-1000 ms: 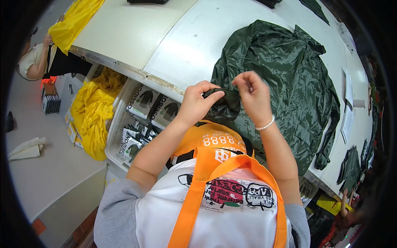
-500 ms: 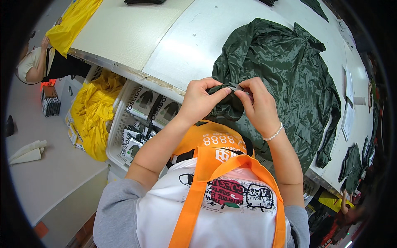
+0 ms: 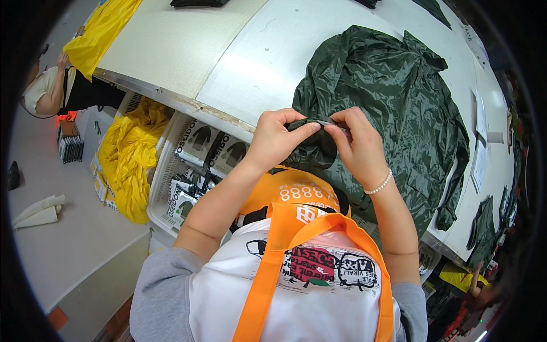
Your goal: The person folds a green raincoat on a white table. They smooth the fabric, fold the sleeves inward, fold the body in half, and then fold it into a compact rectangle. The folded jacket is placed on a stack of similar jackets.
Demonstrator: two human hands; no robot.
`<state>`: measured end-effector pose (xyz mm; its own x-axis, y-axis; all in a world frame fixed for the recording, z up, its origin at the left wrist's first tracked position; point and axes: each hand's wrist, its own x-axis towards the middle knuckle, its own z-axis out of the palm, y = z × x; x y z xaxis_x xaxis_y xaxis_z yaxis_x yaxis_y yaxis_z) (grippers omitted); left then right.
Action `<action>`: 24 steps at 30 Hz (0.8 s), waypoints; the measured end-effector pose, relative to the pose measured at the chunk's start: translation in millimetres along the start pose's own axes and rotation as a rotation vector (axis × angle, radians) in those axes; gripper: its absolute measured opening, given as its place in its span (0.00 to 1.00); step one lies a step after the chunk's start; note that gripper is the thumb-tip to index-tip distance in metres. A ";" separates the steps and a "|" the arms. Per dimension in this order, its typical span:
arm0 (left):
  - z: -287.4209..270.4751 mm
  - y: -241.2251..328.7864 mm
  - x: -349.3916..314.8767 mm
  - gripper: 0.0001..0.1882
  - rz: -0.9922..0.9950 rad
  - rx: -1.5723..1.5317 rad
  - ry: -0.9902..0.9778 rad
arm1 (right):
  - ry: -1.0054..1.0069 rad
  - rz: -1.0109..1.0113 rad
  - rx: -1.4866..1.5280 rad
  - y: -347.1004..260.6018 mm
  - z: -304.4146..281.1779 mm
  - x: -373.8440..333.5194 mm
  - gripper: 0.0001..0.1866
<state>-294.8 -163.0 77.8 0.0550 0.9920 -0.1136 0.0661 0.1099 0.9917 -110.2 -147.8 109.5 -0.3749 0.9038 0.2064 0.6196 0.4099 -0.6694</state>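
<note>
Head view: left hand (image 3: 278, 139), right hand (image 3: 356, 145), grip pinching dark green raincoat (image 3: 393, 114); black-white packages (image 3: 208, 151) in basket.

Dark green glossy raincoat (image 3: 393, 114) on white table (image 3: 256, 62). Orange apron (image 3: 296, 228) with white print over white tee (image 3: 325, 296) with black and red graphics, grey sleeves. Yellow fabric (image 3: 134, 159) in white basket (image 3: 162, 188). White bead bracelet (image 3: 379, 185).

Black-and-white flat packages (image 3: 196, 154) stacked in white basket (image 3: 162, 176) under table
</note>
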 end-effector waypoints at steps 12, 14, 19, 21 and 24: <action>3.1 0.5 -0.1 0.06 -0.001 0.034 -0.029 | 0.026 -0.080 -0.047 4.7 0.5 -2.0 0.09; 2.6 3.4 0.4 0.06 -0.038 -0.025 -0.055 | 0.069 -0.143 -0.085 7.5 2.7 -1.9 0.09; 0.0 7.1 2.0 0.07 -0.171 -0.117 -0.102 | 0.136 -0.253 -0.167 9.8 3.0 -0.4 0.08; -0.3 5.1 2.7 0.07 -0.200 -0.191 -0.108 | 0.167 -0.286 -0.188 8.0 3.3 1.2 0.08; -1.7 3.2 3.7 0.07 -0.214 -0.221 -0.115 | 0.185 -0.310 -0.204 9.2 4.5 1.3 0.08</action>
<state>-296.1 -158.9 80.7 0.1764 0.9327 -0.3145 -0.1290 0.3387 0.9320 -108.1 -143.4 100.5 -0.4467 0.7330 0.5130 0.6276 0.6653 -0.4042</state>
